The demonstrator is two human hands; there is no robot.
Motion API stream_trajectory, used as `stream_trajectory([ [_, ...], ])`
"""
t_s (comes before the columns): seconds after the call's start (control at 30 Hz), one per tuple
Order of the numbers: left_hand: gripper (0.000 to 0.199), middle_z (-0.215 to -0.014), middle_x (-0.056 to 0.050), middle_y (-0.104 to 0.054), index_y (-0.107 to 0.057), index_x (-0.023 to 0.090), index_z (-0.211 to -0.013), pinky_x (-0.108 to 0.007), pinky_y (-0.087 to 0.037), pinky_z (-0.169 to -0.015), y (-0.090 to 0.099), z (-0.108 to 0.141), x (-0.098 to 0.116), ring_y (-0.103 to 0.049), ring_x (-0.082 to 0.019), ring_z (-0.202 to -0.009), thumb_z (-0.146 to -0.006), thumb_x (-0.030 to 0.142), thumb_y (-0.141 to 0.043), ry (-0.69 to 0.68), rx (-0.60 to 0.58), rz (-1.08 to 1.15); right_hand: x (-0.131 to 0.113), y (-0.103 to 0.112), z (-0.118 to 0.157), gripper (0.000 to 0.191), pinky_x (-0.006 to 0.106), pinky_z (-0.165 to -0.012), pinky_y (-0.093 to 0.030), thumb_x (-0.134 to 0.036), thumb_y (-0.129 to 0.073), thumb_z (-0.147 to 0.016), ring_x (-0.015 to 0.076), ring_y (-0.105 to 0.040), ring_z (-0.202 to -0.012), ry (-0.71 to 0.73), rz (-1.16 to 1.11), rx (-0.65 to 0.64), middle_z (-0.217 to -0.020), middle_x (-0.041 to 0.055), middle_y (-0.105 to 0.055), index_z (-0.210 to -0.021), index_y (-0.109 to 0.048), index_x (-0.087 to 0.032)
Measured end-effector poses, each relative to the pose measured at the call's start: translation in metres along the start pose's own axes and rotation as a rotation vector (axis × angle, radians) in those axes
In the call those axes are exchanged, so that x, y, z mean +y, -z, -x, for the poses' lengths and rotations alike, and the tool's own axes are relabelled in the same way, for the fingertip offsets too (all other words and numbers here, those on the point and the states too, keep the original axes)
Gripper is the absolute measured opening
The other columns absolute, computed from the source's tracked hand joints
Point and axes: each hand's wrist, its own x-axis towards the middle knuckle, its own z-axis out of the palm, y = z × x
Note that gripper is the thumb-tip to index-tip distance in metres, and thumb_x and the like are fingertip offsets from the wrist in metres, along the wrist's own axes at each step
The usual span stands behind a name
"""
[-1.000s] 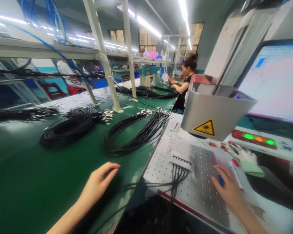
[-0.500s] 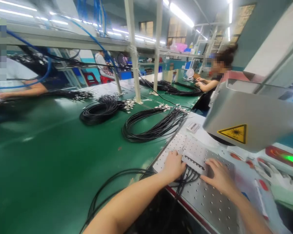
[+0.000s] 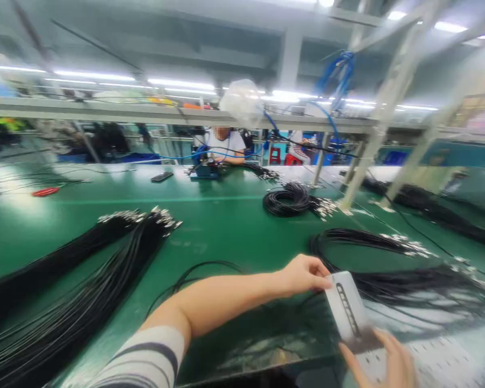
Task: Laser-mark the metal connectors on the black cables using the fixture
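Observation:
A silver slotted metal block (image 3: 345, 302) with a row of small connectors in its slot is tilted between my hands. My left hand (image 3: 305, 274) pinches its upper left corner between thumb and fingers. At its lower end is my right hand (image 3: 382, 358), partly blurred, with thumb and fingers on either side of the block. A perforated metal plate (image 3: 440, 358) lies beneath and to the right. Black cables (image 3: 202, 265) loop on the green table behind my left forearm. Whether they join the block is hidden.
Two long black cable bundles (image 3: 117, 258) lie at left on the green table (image 3: 218, 226). A coiled bundle (image 3: 286, 199) and a looped bundle (image 3: 355, 234) lie ahead, near metal posts (image 3: 372, 129). A person (image 3: 225, 143) sits across the table, with a phone (image 3: 161, 176) nearby.
The view has swung left. The block has come up off the perforated plate and turned steeper, with my left hand at its top corner and my right hand at its lower end.

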Motion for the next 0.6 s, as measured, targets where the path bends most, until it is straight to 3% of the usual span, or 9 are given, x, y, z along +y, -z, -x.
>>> stream_trajectory([
  [0.07, 0.011, -0.074, -0.002, -0.058, -0.059, 0.012, -0.084, -0.026, -0.041, -0.064, 0.032, 0.020, 0.011, -0.052, -0.013, -0.068, -0.075, 0.019, -0.060, -0.271, 0.069, -0.464, -0.023, -0.025, -0.011, 0.057, 0.052, -0.083, -0.044, -0.058, -0.045, -0.079, 0.0349, -0.051, -0.100, 0.104, -0.129, -0.073, -0.107, 0.0170, -0.053, -0.119, -0.042, -0.017],
  [0.13, 0.009, -0.083, -0.005, -0.059, -0.058, 0.013, -0.087, -0.028, -0.040, -0.069, 0.053, 0.040, 0.010, -0.051, -0.015, -0.078, -0.080, 0.014, -0.052, -0.526, 0.054, -0.985, -0.041, -0.043, -0.019, 0.052, 0.048, -0.083, -0.044, -0.052, -0.043, -0.083, 0.0309, -0.052, -0.101, 0.177, -0.233, -0.120, -0.110, 0.0145, -0.053, -0.123, -0.040, -0.019],
  [0.23, 0.013, -0.081, -0.005, -0.057, -0.055, 0.014, -0.082, -0.028, -0.037, -0.064, 0.065, 0.065, -0.020, -0.049, -0.016, -0.077, -0.086, 0.017, -0.043, -0.750, -0.005, -1.468, -0.059, -0.057, -0.026, 0.043, 0.043, -0.085, -0.045, -0.042, -0.042, -0.086, 0.0267, -0.052, -0.102, 0.295, -0.289, -0.140, -0.112, 0.0125, -0.053, -0.124, -0.042, -0.021],
  [0.33, 0.019, -0.074, -0.002, -0.053, -0.052, 0.016, -0.081, -0.027, -0.031, -0.053, 0.059, 0.085, -0.062, -0.047, -0.014, -0.069, -0.090, 0.022, -0.038, -0.854, 0.037, -1.541, -0.061, -0.063, -0.028, 0.026, 0.041, -0.079, -0.047, -0.038, -0.049, -0.084, 0.0254, -0.057, -0.096, 0.556, -0.242, -0.160, -0.106, 0.0095, -0.058, -0.105, -0.055, -0.025],
  [0.4, 0.017, -0.074, -0.001, -0.052, -0.052, 0.017, -0.081, -0.027, -0.031, -0.052, 0.052, 0.093, -0.082, -0.047, -0.014, -0.068, -0.091, 0.023, -0.039, -0.848, 0.079, -1.527, -0.058, -0.065, -0.029, 0.020, 0.040, -0.075, -0.048, -0.038, -0.053, -0.081, 0.0243, -0.060, -0.089, 0.720, -0.201, -0.175, -0.099, 0.0071, -0.063, -0.095, -0.059, -0.026],
  [0.6, 0.027, -0.072, -0.002, -0.053, -0.049, 0.015, -0.075, -0.029, -0.033, -0.055, 0.042, 0.101, -0.089, -0.046, -0.013, -0.063, -0.088, 0.038, -0.046, -0.698, 0.083, -1.501, -0.057, -0.065, -0.033, 0.014, 0.036, -0.074, -0.048, -0.030, -0.049, -0.081, 0.0205, -0.064, -0.078, 0.931, -0.119, -0.159, -0.086, 0.0007, -0.069, -0.084, -0.062, -0.026],
])
